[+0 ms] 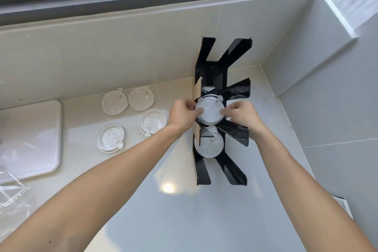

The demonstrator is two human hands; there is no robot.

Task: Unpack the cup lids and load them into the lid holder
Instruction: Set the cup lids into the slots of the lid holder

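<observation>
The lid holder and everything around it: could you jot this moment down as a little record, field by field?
Setting: pale countertop under a window
Lid holder: black, upright, three slots
Top slot: no lids visible
Middle slot: lid stack being seated
Bottom slot: second stack in place
Left hand: gripping the middle stack's left edge
Right hand: gripping its right edge
Loose lids: four, flat on the counter, left of the holder
Wrapping: clear plastic, far left

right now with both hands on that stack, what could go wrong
1. Both hands, left and right, pinch the lid stack only at its edges, so it could splay or tip before seating in the holder.
2. Pushing could shift the holder, which stands free on the counter.
3. A forearm could sweep the loose lids nearby.
</observation>
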